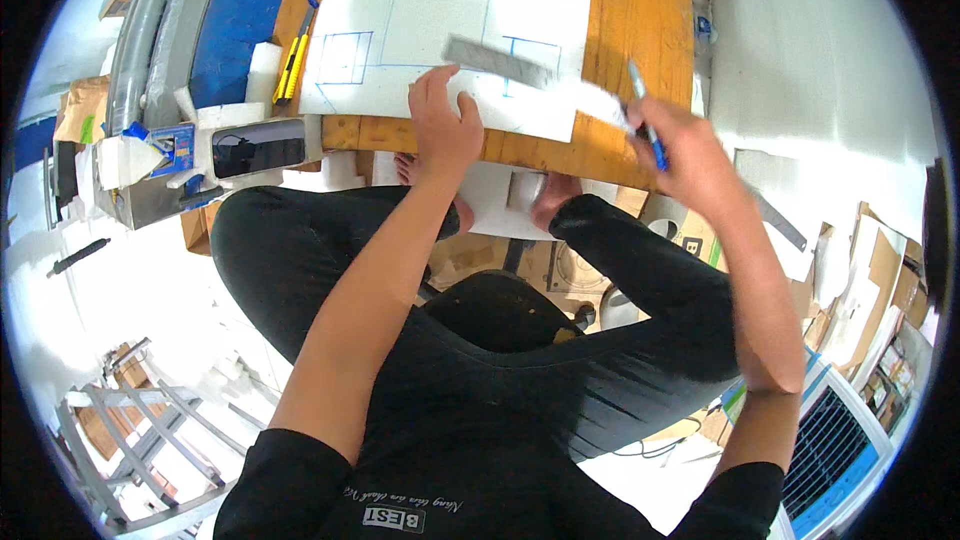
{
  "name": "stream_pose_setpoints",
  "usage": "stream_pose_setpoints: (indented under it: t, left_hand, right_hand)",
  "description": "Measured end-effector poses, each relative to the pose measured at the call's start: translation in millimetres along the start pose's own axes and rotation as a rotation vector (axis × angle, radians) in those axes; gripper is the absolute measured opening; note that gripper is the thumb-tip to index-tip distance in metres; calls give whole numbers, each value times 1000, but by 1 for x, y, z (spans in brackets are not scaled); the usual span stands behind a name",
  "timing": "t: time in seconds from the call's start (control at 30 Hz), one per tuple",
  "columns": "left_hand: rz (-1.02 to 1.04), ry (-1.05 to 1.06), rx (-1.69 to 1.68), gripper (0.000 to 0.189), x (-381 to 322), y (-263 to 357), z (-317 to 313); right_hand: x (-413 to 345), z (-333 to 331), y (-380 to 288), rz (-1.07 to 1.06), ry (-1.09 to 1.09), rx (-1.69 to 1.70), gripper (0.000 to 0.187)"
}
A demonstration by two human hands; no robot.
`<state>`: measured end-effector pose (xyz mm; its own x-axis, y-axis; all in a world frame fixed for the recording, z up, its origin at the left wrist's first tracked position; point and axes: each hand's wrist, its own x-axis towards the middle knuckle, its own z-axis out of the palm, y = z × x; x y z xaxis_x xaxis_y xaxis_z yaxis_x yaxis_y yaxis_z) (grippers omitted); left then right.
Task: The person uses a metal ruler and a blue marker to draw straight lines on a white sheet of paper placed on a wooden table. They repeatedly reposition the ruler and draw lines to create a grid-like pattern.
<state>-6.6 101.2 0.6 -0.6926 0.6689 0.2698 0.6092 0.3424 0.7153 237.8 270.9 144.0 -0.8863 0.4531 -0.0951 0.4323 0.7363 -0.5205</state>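
Observation:
A white sheet (450, 105) with blue ruled lines and rectangles lies on the wooden table (630, 15). My left hand (448, 120) rests at the sheet's near edge, fingers apart and holding nothing. Just beyond its fingertips, a blurred metal ruler (499, 61) lies aslant over the drawn lines. To the right, my right hand (679, 142) holds a blue-and-white pen (650, 124), its tip pointing away from me. A bright, blurred strip, perhaps the ruler's other end, runs from the sheet towards this hand; whether my fingers grip it is unclear.
A yellow utility knife (295, 60) lies left of the sheet, near white foam blocks (264, 69). A smartphone (259, 148) sits at the table's near left corner. Long wrapped rolls (169, 22) stretch along the far left. Below right is a hand saw blade (778, 221); cardboard pieces stand beyond.

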Motion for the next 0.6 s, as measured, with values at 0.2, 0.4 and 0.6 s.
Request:
stream_pose_setpoints:
  t: [0.2,0.4,0.6]
  left_hand:
    - [113,-87,107,40,-29,4,-24]
    - [198,-143,124,41,-37,-6,-21]
    - [273,-167,173,32,-38,-18,-10]
  right_hand:
    - [-12,66,36,-14,-41,-23,24]
    - [2,74,57,14,-82,-25,27]
    - [17,70,68,82,-141,17,25]
